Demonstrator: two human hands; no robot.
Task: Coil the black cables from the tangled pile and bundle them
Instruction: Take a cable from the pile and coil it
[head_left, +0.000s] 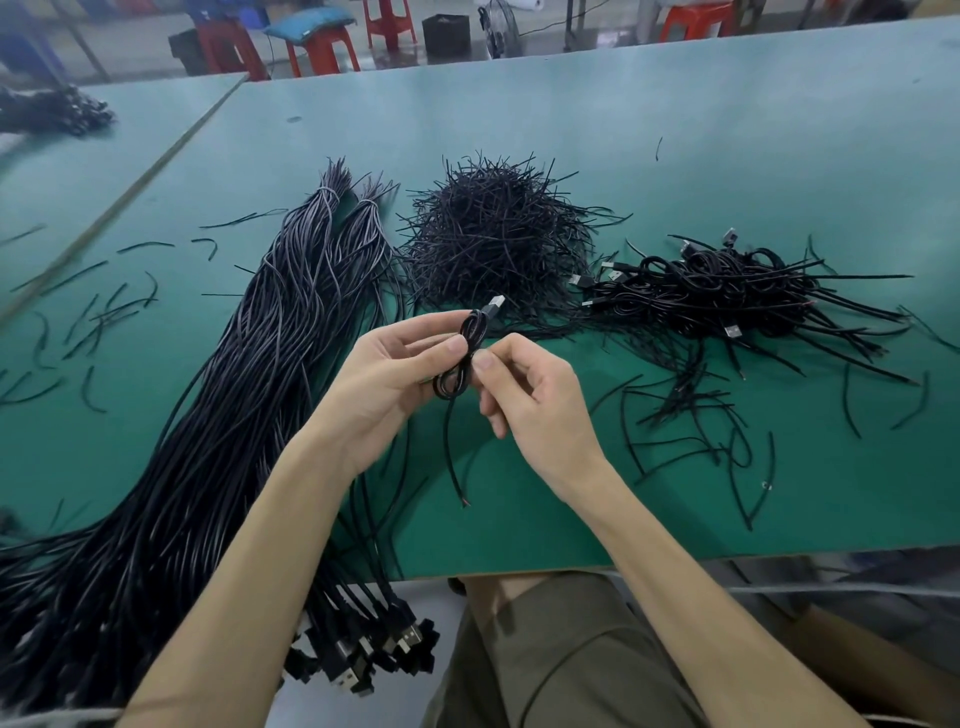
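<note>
Black cable (464, 358), mostly coiled, is pinched by both left hand (384, 374) and right hand (535, 405) above the counter (727, 130). Finished coils (727, 291) lie right; a large straight bundle (249, 415) waits left. Judged far from done.

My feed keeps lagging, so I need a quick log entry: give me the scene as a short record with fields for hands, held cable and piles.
left hand: holds the small coil, thumb on it
right hand: pinches the coil at its middle
coil: narrow loops, USB plug on top, loose tail hanging down
left side: long uncoiled cables, running off the near edge of the table
centre: heap of short wire pieces
right side: heap of coiled cables
</note>
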